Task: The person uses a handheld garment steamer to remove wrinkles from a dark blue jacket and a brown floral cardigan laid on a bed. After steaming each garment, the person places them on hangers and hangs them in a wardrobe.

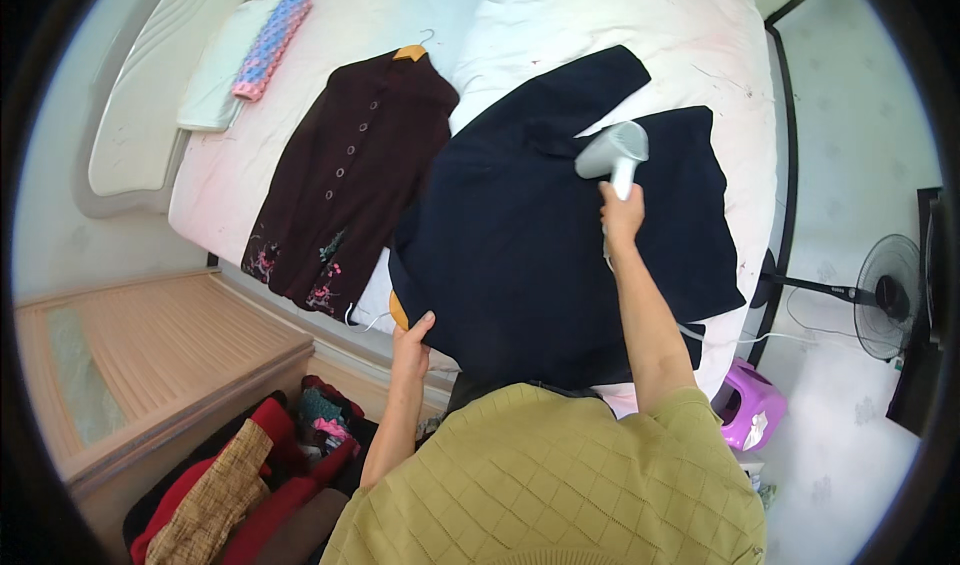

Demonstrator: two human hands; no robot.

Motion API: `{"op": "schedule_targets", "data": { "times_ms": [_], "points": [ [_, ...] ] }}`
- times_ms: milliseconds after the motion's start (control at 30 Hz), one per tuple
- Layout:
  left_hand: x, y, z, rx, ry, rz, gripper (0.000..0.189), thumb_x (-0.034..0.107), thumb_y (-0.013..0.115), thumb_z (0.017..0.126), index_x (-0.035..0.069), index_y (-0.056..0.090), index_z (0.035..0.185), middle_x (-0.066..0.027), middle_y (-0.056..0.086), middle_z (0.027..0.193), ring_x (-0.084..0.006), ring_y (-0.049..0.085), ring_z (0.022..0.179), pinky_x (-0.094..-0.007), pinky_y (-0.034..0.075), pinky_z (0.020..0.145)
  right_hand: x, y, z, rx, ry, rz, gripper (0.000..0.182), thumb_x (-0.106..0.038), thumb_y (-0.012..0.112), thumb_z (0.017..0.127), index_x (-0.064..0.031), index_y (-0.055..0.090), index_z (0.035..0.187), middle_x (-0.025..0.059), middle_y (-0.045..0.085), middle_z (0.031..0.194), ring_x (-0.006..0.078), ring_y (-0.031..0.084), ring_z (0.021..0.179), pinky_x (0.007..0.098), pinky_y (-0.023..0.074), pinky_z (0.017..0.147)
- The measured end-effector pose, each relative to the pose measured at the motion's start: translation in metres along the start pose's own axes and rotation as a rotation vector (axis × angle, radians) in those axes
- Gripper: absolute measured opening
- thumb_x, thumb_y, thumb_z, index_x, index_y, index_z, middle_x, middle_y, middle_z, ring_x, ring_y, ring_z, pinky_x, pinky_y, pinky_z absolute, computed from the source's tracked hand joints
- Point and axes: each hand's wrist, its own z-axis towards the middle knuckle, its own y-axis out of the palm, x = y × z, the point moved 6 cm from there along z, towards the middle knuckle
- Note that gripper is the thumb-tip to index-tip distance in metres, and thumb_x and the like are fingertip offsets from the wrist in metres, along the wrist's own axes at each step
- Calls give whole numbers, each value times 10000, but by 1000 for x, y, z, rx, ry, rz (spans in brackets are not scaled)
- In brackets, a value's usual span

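Note:
A dark navy jacket [517, 265] lies spread on the bed in front of me, one sleeve reaching up and away. At its near left edge, my left hand [412, 344] pinches the cloth by the end of a wooden hanger [398, 310] that pokes out. My right hand [622, 209] grips the handle of a white, corded appliance shaped like a hair dryer [611, 151], held over the right part of the jacket. To the left is a dark maroon buttoned cardigan [360, 167] with embroidered flowers, on its own wooden hanger [410, 53].
The bed's pale sheet [600, 2] lies beneath the clothes. A bumpy pink-and-blue roll [271, 46] rests near the headboard [142, 107]. At lower left, folded clothes [217, 482] fill an open compartment beside a wooden panel [172, 347]. A standing fan [889, 295] and purple plastic container [757, 407] are on the right.

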Motion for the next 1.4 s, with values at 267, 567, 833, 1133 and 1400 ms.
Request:
{"op": "schedule_targets", "data": {
  "times_ms": [267, 567, 833, 1133, 1400],
  "points": [
    [2, 8, 5, 74, 124, 6, 499, 9, 619, 806, 31, 468, 1281, -95, 592, 1173, -237, 577, 1057, -347, 459, 935, -2, -32, -149, -585, -337, 24, 393, -275, 739, 664, -60, 571, 948, 163, 649, 817, 304, 654, 764, 388, 504, 680],
    [27, 47, -47, 39, 345, 38, 448, 18, 619, 802, -4, 505, 1235, -106, 595, 1180, -241, 585, 1049, -358, 468, 927, 136, -176, -109, -159, -142, -177, 391, -326, 732, 681, -75, 586, 943, 175, 658, 824, 356, 646, 764, 444, 497, 672],
    [31, 102, -80, -31, 462, 117, 399, 52, 610, 819, -4, 538, 1207, -106, 622, 1133, -242, 606, 1011, -362, 482, 909, 106, -207, -106, -80, -169, -5, 356, -286, 691, 708, -57, 542, 935, 195, 639, 805, 374, 632, 767, 429, 486, 683],
    [37, 116, -104, -3, 398, 56, 526, 415, 532, 925, 10, 503, 1260, -109, 568, 1242, -242, 561, 1094, -369, 435, 965, -34, -141, -196, -597, -631, 544, 361, -255, 729, 725, -36, 559, 956, 148, 639, 789, 252, 637, 716, 354, 489, 660],
    [32, 123, -110, -50, 370, 72, 667, 516, 433, 936, -19, 401, 1333, -137, 529, 1280, -245, 531, 1155, -360, 446, 966, -63, -168, -200, -861, -805, 530, 331, -209, 751, 666, -42, 586, 899, 108, 624, 759, 175, 624, 706, 314, 485, 670]
  ]
}}
